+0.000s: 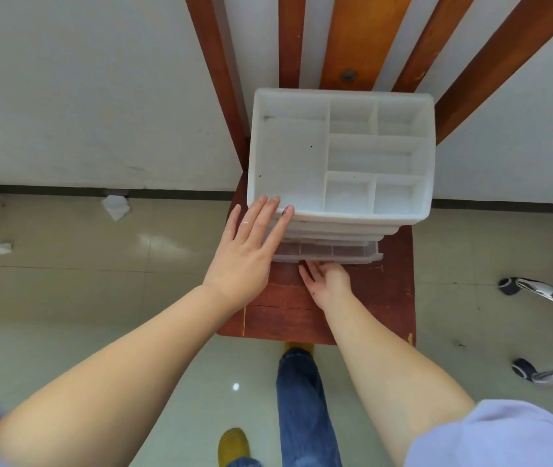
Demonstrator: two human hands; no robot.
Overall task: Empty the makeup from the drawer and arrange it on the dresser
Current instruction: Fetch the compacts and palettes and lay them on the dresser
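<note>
Sleeves of pale lilac frame the bottom corners, with blue jeans (305, 412) and a yellow shoe (233, 444) on the tiled floor (99, 298) between the forearms. The right hand (327, 281) reaches to the front lip of the clear drawer (329, 252), its fingertips tucked under that lip; how firmly its grip closes there cannot be told. The drawer is slid out a little at the base of the white organizer (339, 156), and the part that shows has small divided cells in which no makeup can be made out. The left hand (251, 251) lies flat, fingers straight and spread, its tips pressing on the organizer's near left corner; a ring sits on one finger.

The organizer stands on the seat of a reddish wooden chair (302, 315). Its top tray is split into one large compartment on the left and several smaller ones on the right, all showing bare white bottoms. Behind it rise the chair's slats against a white wall. Crumpled tissues (115, 206) lie on the floor to the left, and a chrome office chair base (551, 294) shows at right.
</note>
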